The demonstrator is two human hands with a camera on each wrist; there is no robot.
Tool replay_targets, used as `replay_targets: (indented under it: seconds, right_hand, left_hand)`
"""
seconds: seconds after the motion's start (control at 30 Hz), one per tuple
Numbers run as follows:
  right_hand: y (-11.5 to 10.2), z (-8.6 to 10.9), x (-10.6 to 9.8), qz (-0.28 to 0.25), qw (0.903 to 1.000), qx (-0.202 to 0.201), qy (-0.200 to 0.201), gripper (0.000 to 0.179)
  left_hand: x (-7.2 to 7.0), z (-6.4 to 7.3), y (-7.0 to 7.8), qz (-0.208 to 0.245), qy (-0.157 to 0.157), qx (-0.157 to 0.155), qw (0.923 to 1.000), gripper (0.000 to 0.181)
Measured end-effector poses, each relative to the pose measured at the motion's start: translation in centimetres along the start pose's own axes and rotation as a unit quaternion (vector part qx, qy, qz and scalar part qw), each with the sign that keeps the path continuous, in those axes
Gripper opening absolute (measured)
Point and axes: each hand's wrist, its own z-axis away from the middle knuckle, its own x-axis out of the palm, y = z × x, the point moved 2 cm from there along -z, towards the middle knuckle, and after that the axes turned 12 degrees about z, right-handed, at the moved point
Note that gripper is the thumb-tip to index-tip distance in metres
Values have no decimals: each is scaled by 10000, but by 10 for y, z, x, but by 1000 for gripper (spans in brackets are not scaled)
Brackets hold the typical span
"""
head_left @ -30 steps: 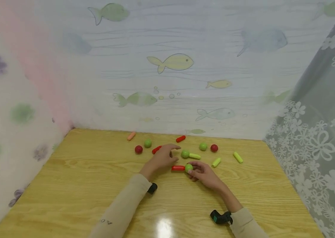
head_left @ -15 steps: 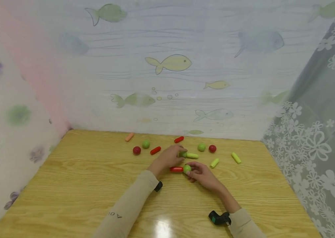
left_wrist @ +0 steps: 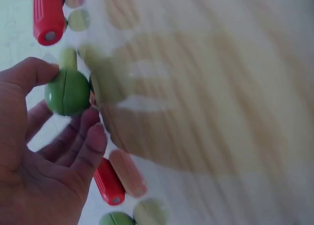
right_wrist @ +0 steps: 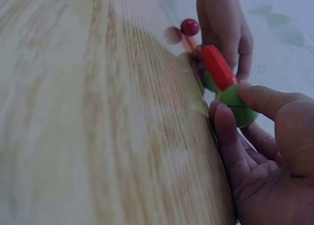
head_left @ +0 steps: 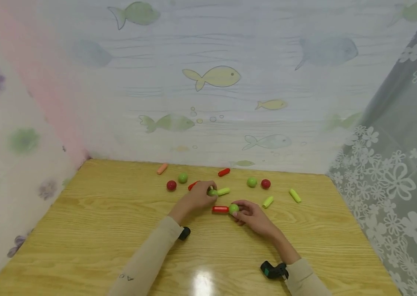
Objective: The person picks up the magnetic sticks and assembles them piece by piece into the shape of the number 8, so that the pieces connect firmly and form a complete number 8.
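In the head view my left hand (head_left: 196,197) pinches the green ball of a small maraca (head_left: 223,191), whose yellow-green handle points right. The left wrist view shows the thumb and fingers at either side of that green ball (left_wrist: 67,92), the handle partly hidden behind it. Nearer the front, my right hand (head_left: 255,218) holds a second maraca by its green ball (head_left: 233,209); its red handle (head_left: 220,209) points left. Thumb and fingertips grip this ball in the right wrist view, where the ribbed red handle (right_wrist: 218,67) slants up toward the left hand.
On the wooden table (head_left: 127,230) lie a dark red ball (head_left: 171,185) and a green ball (head_left: 183,177) at left. Another green ball (head_left: 251,182) and red ball (head_left: 265,183) lie at right. Loose handles are scattered about: orange (head_left: 162,169), red (head_left: 224,172) and yellow-green (head_left: 295,195).
My left hand reached right to the green ball of the yellow-handled maraca, took hold of it and drew the maraca left. The right hand stays in place, holding the red-handled one.
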Motion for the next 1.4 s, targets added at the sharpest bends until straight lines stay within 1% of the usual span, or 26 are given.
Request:
replay_targets:
  seconds: [0.1, 0.23, 0.5, 0.6, 0.7, 0.93, 1.07, 1.17, 1.3, 1.4]
  right_hand:
    - [-3, 1, 0, 10, 10000, 23, 20, 46]
    - [-5, 2, -1, 8, 10000, 30, 52, 45]
    - [-2, 1, 1, 18, 10000, 39, 35, 45]
    - [-1, 1, 1, 19, 10000, 43, 51, 45]
    - [-1, 1, 1, 16, 10000, 62, 70, 45]
    - [-1, 1, 0, -3, 10000, 25, 55, 46]
    - [-2, 2, 0, -17, 10000, 17, 52, 46]
    - [-2, 2, 0, -30, 10000, 16, 57, 46]
    - [-3, 2, 0, -44, 10000, -15, 46, 45]
    - [-4, 2, 0, -57, 10000, -34, 48, 46]
  left_hand:
    - [-4, 3, -3, -287, 61, 115, 9995, 16]
    - [-6, 7, -2, -488, 24, -32, 9988, 20]
    - [-3, 13, 1, -761, 15, -611, 9952, 24]
    - [0, 13, 2, -792, 6, -747, 9941, 25]
    - [2, 13, 2, -899, 7, -745, 9932, 26]
    - [2, 12, 2, -1102, -56, -625, 9919, 27]
    - [1, 13, 1, -998, -94, -511, 9936, 24]
    - [0, 12, -3, -719, -66, -457, 9963, 20]
    - [-3, 9, -11, -97, 206, -404, 9989, 20]
    - [-7, 8, -17, 401, 512, -353, 9973, 21]
